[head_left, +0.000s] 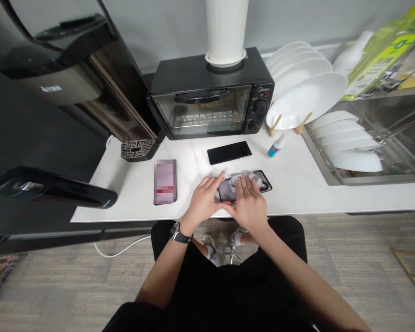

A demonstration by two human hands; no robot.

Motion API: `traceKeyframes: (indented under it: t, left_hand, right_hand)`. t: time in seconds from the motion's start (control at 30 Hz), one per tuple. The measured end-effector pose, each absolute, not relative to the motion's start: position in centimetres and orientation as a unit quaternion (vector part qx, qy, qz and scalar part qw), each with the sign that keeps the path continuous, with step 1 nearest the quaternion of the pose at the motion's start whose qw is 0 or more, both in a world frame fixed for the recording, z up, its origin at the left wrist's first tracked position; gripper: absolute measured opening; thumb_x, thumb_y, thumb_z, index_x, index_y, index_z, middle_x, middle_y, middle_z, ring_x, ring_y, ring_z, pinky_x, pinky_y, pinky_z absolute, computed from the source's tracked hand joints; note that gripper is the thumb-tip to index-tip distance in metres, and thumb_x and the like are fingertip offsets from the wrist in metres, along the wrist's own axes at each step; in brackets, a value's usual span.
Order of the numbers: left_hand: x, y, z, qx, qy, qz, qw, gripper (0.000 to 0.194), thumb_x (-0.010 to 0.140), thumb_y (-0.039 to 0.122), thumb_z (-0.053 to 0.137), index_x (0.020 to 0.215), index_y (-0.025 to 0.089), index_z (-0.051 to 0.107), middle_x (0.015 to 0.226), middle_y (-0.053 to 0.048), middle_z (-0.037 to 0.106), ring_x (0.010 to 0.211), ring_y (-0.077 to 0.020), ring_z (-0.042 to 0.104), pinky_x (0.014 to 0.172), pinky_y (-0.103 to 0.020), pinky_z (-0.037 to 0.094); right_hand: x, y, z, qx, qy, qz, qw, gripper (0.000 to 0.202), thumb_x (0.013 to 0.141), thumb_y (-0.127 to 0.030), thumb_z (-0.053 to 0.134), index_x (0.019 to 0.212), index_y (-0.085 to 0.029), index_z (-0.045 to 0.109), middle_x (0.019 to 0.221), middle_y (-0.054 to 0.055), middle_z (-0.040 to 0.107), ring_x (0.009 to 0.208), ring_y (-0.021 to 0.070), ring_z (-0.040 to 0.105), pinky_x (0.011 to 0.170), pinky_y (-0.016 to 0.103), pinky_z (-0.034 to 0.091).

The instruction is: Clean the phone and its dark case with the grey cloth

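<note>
The left hand [204,198] was half closed at the left end of a grey phone [225,191], thumb and forefinger along its two sides. The right hand [251,203] laid its fingers, close together, over a crumpled grey cloth [253,175] on the phone; how firmly they gripped it, I cannot tell. The phone lay near the front edge of the white countertop [293,196], with bare surface to its right, up to the sink [394,179]. A black smartphone [229,152] lay just behind. The toaster oven [183,69], its door closed, contained a wire rack [207,117]; the sink contained white bowls [356,159].
</note>
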State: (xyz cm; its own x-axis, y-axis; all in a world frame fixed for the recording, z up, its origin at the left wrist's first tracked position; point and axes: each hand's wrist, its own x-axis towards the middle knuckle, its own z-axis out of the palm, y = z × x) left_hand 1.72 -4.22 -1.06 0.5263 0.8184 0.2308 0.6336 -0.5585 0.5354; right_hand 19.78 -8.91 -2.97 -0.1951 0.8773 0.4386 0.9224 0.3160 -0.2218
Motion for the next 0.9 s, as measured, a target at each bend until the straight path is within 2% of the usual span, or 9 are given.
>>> traceKeyframes:
  t: [0.13, 0.3, 0.4, 0.53, 0.63, 0.7, 0.77, 0.9]
  left_hand:
    - [1.8, -4.2, -1.4, 0.852, 0.450, 0.202, 0.173, 0.091, 0.089, 0.027, 0.077, 0.167, 0.024, 0.031, 0.133, -0.010, 0.067, 0.120, -0.0322, 0.059, 0.106, -0.045, 0.051]
    - [2.0, -4.8, -0.9, 0.857, 0.449, 0.193, 0.162, 0.102, 0.086, 0.043, 0.084, 0.168, 0.023, 0.027, 0.131, -0.012, 0.064, 0.120, -0.0335, 0.057, 0.105, -0.047, 0.050]
    - [2.1, -5.0, -0.7, 0.857, 0.440, 0.206, 0.171, 0.104, 0.084, 0.048, 0.086, 0.167, 0.023, 0.028, 0.133, -0.012, 0.065, 0.122, -0.0332, 0.057, 0.107, -0.047, 0.049]
    - [2.0, -4.8, -0.8, 0.857, 0.436, 0.210, 0.176, 0.103, 0.085, 0.051, 0.084, 0.167, 0.024, 0.028, 0.135, -0.011, 0.066, 0.123, -0.0330, 0.057, 0.108, -0.047, 0.048]
    - [2.1, -4.6, -0.8, 0.860, 0.429, 0.210, 0.181, 0.103, 0.086, 0.053, 0.082, 0.167, 0.023, 0.028, 0.134, -0.012, 0.065, 0.122, -0.0328, 0.056, 0.108, -0.046, 0.049]
    - [2.1, -4.5, -0.6, 0.862, 0.425, 0.209, 0.182, 0.100, 0.087, 0.053, 0.081, 0.167, 0.023, 0.029, 0.131, -0.012, 0.065, 0.120, -0.0325, 0.056, 0.107, -0.046, 0.049]
    - [2.2, -4.5, -0.5, 0.864, 0.420, 0.210, 0.181, 0.098, 0.088, 0.053, 0.079, 0.167, 0.024, 0.029, 0.130, -0.012, 0.065, 0.119, -0.0321, 0.056, 0.107, -0.046, 0.050]
    - [2.1, -4.4, -0.5, 0.863, 0.411, 0.224, 0.188, 0.096, 0.090, 0.051, 0.078, 0.168, 0.025, 0.028, 0.130, -0.011, 0.066, 0.118, -0.0317, 0.056, 0.106, -0.047, 0.050]
  right_hand:
    - [18.1, -10.2, -2.6, -0.521, -0.815, 0.021, 0.252, 0.100, 0.093, -0.080, 0.050, 0.141, 0.008, 0.058, 0.146, 0.034, 0.060, 0.138, 0.0407, 0.061, 0.125, 0.053, 0.040]
    - [21.6, -11.5, -1.3, -0.473, -0.844, 0.070, 0.243, 0.064, 0.105, -0.064, 0.045, 0.138, -0.013, 0.064, 0.143, 0.016, 0.069, 0.135, 0.0283, 0.065, 0.126, 0.055, 0.037]
    - [24.8, -11.9, -0.8, -0.479, -0.847, 0.051, 0.225, 0.052, 0.109, -0.056, 0.044, 0.133, -0.016, 0.067, 0.138, 0.013, 0.073, 0.131, 0.0264, 0.069, 0.124, 0.056, 0.037]
    - [28.0, -11.9, -0.9, -0.516, -0.831, -0.022, 0.208, 0.051, 0.109, -0.053, 0.046, 0.136, -0.014, 0.065, 0.141, 0.015, 0.071, 0.130, 0.0286, 0.069, 0.127, 0.058, 0.031]
    - [28.7, -11.7, -1.5, -0.555, -0.805, -0.071, 0.197, 0.058, 0.109, -0.053, 0.045, 0.145, -0.010, 0.058, 0.148, 0.019, 0.065, 0.132, 0.0330, 0.067, 0.129, 0.064, 0.020]
    - [28.4, -11.3, -1.9, -0.577, -0.788, -0.080, 0.199, 0.064, 0.108, -0.056, 0.044, 0.148, -0.008, 0.054, 0.152, 0.022, 0.061, 0.135, 0.0352, 0.065, 0.129, 0.066, 0.018]
    - [27.4, -10.8, -2.3, -0.595, -0.771, -0.081, 0.209, 0.069, 0.106, -0.061, 0.045, 0.148, -0.007, 0.055, 0.151, 0.023, 0.061, 0.135, 0.0371, 0.064, 0.128, 0.066, 0.021]
    - [23.9, -9.3, -2.7, -0.611, -0.754, -0.082, 0.228, 0.082, 0.101, -0.068, 0.048, 0.143, 0.002, 0.057, 0.142, 0.032, 0.065, 0.134, 0.0419, 0.064, 0.122, 0.060, 0.038]
